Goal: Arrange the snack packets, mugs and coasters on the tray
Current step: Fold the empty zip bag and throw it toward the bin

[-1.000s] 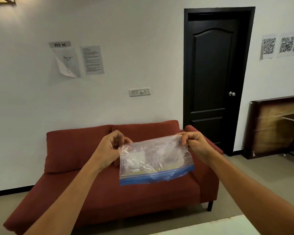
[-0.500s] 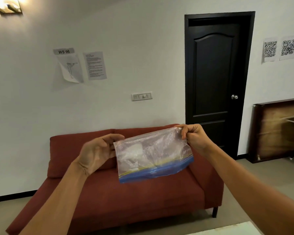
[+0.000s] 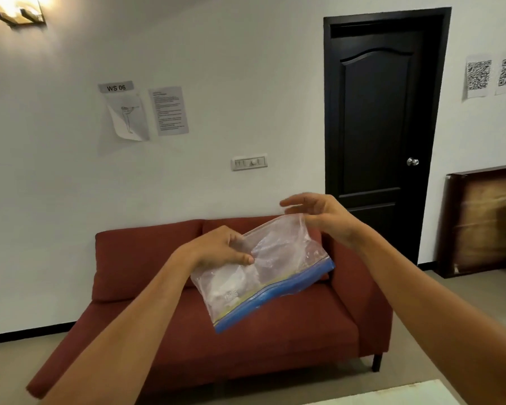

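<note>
The left hand (image 3: 221, 248) is closed on a clear bag (image 3: 263, 270), thumb on the near face and fingers curled behind the upper left edge, so the bag hangs in the air in front of the person. The bag is tilted, its blue zip strip (image 3: 275, 296) running along the low edge from below the left hand up toward the right. Something pale sits inside it below the left thumb; the plastic is too crumpled and shiny to tell what it is.

The right hand (image 3: 323, 216) is above and to the right of the left, fingers spread and loosely curved over the bag's upper right corner. Its fingers look parted rather than pinched; the palm side may touch the plastic at that corner, but the blur there makes contact uncertain.

Behind both hands stands a red sofa (image 3: 146, 267) against a white wall. Above and to the right of the right hand is a dark door (image 3: 377, 112), shut, with a round knob (image 3: 412, 161). Above the left hand a switch plate (image 3: 249, 162) is fixed to the wall, and higher to the left hang two paper sheets (image 3: 146, 112). Far right of the right hand a wooden panel (image 3: 485, 217) leans at the wall. A pale tabletop corner (image 3: 403, 394) shows below the right forearm.
</note>
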